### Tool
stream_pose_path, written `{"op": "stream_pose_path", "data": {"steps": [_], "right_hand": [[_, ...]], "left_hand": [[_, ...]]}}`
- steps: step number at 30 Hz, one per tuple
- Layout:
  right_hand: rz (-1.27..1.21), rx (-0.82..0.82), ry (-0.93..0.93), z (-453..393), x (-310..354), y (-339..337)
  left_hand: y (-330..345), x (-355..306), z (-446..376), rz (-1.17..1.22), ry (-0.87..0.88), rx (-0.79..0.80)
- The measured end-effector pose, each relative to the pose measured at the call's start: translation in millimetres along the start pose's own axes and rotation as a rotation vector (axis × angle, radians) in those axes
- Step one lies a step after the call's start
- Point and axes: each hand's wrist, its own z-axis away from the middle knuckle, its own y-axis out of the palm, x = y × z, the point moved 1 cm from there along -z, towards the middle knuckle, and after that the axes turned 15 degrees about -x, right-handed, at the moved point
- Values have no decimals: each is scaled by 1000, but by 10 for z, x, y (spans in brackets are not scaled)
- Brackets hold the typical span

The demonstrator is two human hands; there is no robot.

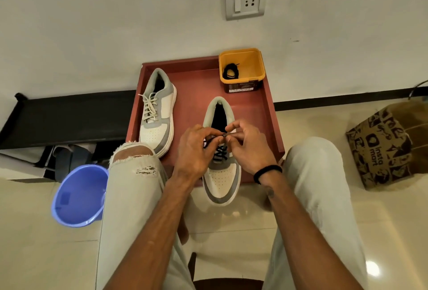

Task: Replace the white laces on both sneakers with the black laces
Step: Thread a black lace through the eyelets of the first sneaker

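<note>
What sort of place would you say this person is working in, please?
Probably a room in a home, with the person seated over a glossy cream tiled floor. A white wall switch-and-socket plate, a blue plastic bucket and a printed brown paper grocery bag all suggest a household.

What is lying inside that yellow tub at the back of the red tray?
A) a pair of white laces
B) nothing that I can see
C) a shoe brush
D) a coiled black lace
D: a coiled black lace lies on the floor of the yellow tub, which stands in the far right corner of the red tray.
</note>
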Motion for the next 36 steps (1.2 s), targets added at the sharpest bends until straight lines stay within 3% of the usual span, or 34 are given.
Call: {"op": "stream_pose_path", "data": {"steps": [5,8,17,27,30,36], "right_hand": [[285,95,-147,23,-51,5],[316,97,-161,19,-70,9],[188,56,-63,33,-53,-75],[192,58,-50,19,-59,-47],[200,62,-61,20,-55,-43],[218,74,-73,25,-68,-29]], "left_hand": [[81,101,-57,-175,11,-12],[127,93,-35,-266,12,24],[199,151,-36,-151,-86,75],[214,100,-9,15,-337,99],[219,52,15,-29,-326,61],[232,83,69,-202,-143,26]]}}
